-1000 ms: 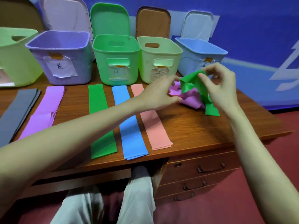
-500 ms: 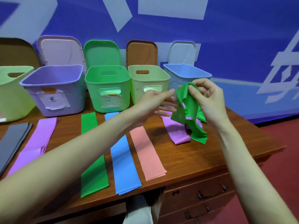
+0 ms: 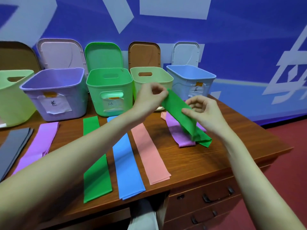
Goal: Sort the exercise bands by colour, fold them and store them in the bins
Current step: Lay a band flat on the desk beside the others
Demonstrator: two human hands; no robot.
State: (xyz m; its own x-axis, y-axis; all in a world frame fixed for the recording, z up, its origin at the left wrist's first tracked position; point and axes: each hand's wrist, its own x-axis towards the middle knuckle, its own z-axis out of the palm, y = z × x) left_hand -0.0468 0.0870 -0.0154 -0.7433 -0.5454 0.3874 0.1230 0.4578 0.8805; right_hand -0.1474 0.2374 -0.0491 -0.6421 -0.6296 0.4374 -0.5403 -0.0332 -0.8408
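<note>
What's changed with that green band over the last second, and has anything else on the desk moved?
The green band, bunched a second ago, is now lifted and pulled out straight. The left hand, which half a second ago was not gripping it, now pinches its top end; the right hand still holds it lower down. Its tail rests on the purple band beneath. The flat bands on the desk and the bins have not moved.

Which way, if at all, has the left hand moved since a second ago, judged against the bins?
Yes. The left hand has risen and now pinches the green band's top end in front of the pale green bin; earlier it was lower, over the table.
</note>
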